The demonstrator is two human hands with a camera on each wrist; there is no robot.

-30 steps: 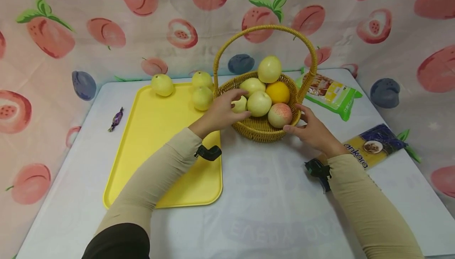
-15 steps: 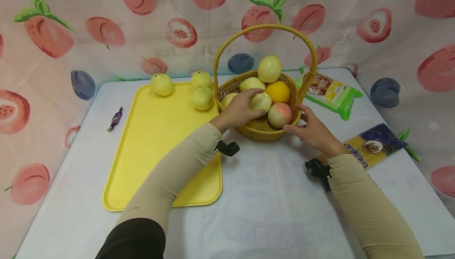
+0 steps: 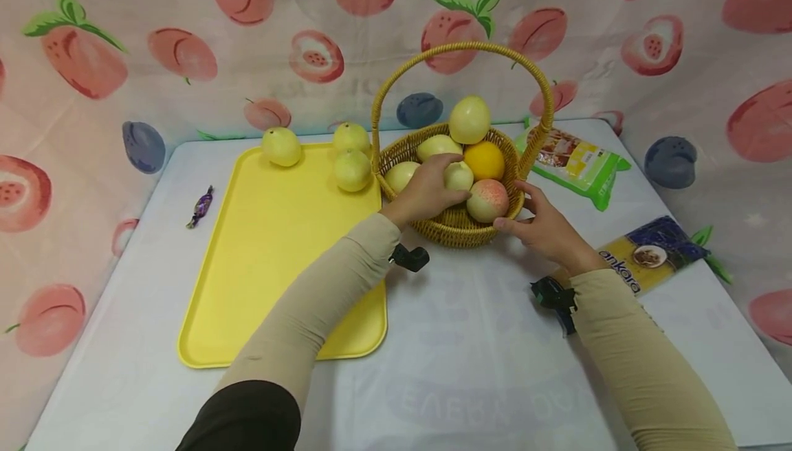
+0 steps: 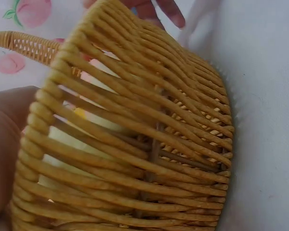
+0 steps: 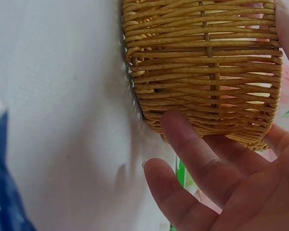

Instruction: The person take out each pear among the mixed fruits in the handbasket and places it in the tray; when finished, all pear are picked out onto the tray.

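In the head view my left hand (image 3: pixel 427 191) reaches over the front left of the wicker basket (image 3: pixel 456 236). Its thumb and fingers curl round a pale yellow-green apple (image 3: pixel 459 177), partly hidden by the hand. My right hand (image 3: pixel 544 232) holds the basket's right rim, thumb at the front edge and fingers along the outer side, with fingertips by the woven wall (image 5: pixel 207 91) in the right wrist view. Also in the basket are an orange (image 3: pixel 485 161), a peach (image 3: pixel 487 201) and several pale yellow-green fruits (image 3: pixel 469 119). The left wrist view mostly shows basket weave (image 4: pixel 135 125).
A yellow tray (image 3: pixel 272 265) lies to the left, with several pale round fruits (image 3: pixel 281 147) along its back. A purple wrapped candy (image 3: pixel 201 207) lies beyond it. To the right are a green packet (image 3: pixel 578 166) and a blue-and-yellow ankara packet (image 3: pixel 652 253). The basket's tall handle (image 3: pixel 460 48) arches overhead.
My left hand has moved right, from the basket's left side to the apple, and its fingers have closed round it. My right hand and the basket have stayed in place.
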